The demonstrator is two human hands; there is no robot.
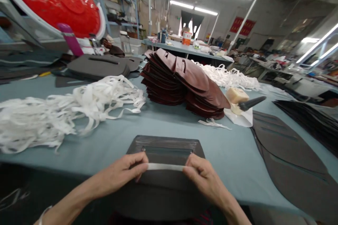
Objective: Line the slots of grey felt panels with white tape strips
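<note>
A short white strip (166,166) is stretched level between my two hands. My left hand (129,168) pinches its left end, and my right hand (200,172) pinches the other. Directly beneath lies a dark grey panel (169,143) with a long slot near its far edge; the strip runs across it, just on my side of the slot. Whether the strip touches the panel I cannot tell. The panel's near part reaches over the table edge toward my body.
Loose white strips (105,98) are heaped at left. Stacked brown leather pieces (185,81) stand ahead. Right of them, a black-handled brush (252,103) lies by a yellowish block (237,95). More grey panels (293,151) lie at right. A red basin (58,1) rises upper left.
</note>
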